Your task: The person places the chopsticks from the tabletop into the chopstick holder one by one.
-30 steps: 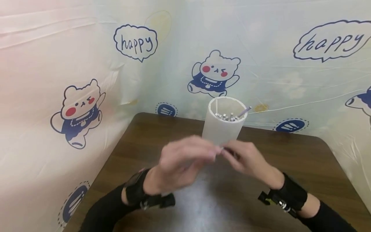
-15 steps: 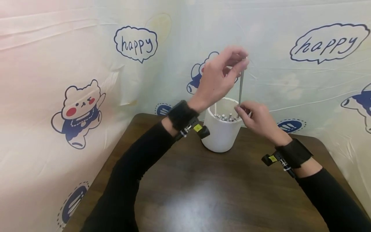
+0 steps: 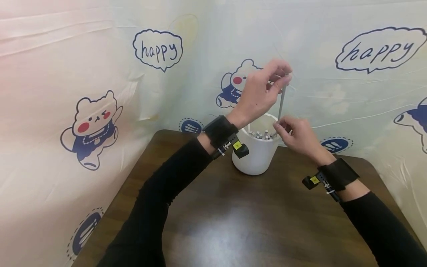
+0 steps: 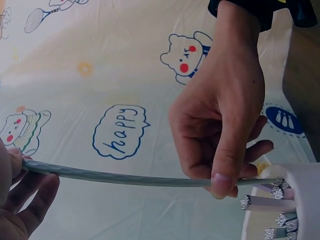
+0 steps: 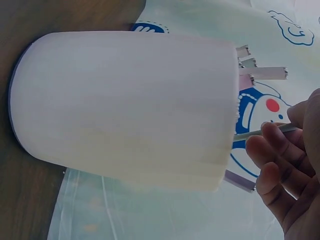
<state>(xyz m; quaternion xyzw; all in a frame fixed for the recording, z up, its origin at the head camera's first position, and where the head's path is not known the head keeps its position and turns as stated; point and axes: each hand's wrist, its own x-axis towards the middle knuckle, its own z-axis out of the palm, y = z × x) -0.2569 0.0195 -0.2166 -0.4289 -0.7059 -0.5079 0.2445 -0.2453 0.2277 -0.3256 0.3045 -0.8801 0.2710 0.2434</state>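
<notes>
A long, thin grey-green stick (image 3: 282, 98) stands nearly upright over the far right of a white cylindrical container (image 3: 255, 159). Its top end is pinched by my left hand (image 3: 260, 91), high above the rim. Lower down, my right hand (image 3: 298, 135) pinches the same stick between thumb and fingers, close beside the rim. The left wrist view shows the stick (image 4: 125, 179) bowing slightly between both hands. Its lower end reaches the container's mouth, among several sticks with jagged silvery ends (image 4: 265, 202); how deep it goes is hidden.
A brown wooden table (image 3: 213, 218) carries the container near its back edge. Printed cloth (image 3: 100, 55) hangs close behind and at the left. A purple stick (image 5: 240, 181) juts out past the container's rim in the right wrist view.
From in front of the container, both hands have risen to its mouth with the stick now upright between them. Over the last half second, the left hand shifted slightly right and down.
</notes>
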